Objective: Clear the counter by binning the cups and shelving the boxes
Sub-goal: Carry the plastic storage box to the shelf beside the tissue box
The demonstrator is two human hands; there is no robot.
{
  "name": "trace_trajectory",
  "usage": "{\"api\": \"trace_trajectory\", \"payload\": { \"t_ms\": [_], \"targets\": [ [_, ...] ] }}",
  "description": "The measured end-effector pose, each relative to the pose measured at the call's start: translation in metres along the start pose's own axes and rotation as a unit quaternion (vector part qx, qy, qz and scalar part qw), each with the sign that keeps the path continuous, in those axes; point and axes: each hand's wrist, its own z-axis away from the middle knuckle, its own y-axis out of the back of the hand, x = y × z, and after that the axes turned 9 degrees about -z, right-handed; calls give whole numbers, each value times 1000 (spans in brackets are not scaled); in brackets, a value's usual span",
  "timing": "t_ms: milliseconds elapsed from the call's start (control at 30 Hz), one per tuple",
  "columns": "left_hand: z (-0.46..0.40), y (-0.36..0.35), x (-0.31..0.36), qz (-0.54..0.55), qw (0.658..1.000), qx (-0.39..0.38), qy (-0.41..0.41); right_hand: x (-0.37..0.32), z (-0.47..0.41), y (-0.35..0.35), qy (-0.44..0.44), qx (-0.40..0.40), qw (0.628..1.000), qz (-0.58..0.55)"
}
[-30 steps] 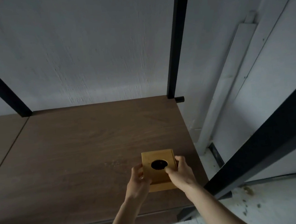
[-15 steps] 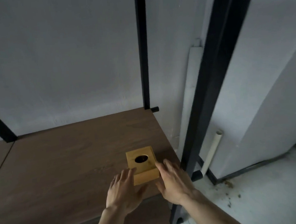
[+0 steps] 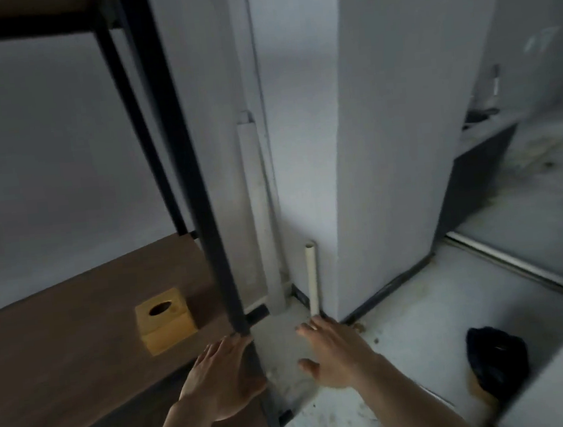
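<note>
A small yellow wooden box (image 3: 165, 320) with a round hole in its top stands on the brown shelf board (image 3: 62, 348), near the board's right end. My left hand (image 3: 225, 377) hovers open to the right of the box, apart from it, in front of the black shelf post (image 3: 199, 193). My right hand (image 3: 335, 354) is open too, fingers spread, out over the floor past the shelf's end. Neither hand holds anything.
A white pipe (image 3: 312, 275) and a white conduit (image 3: 261, 215) stand in the wall corner behind the shelf. A dark bag (image 3: 497, 361) lies on the dusty floor at the right. A grey counter edge (image 3: 491, 124) shows at far right.
Both hands have let go of the yellow box and drawn back from it. My view has swung to the right, so the box now sits at lower left.
</note>
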Motion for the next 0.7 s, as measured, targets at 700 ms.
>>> {"api": "trace_trajectory", "payload": {
  "t_ms": [700],
  "targets": [
    [41,23,636,-50,847,31,-528,285,533,122,-535,224,814,-23]
  ]
}}
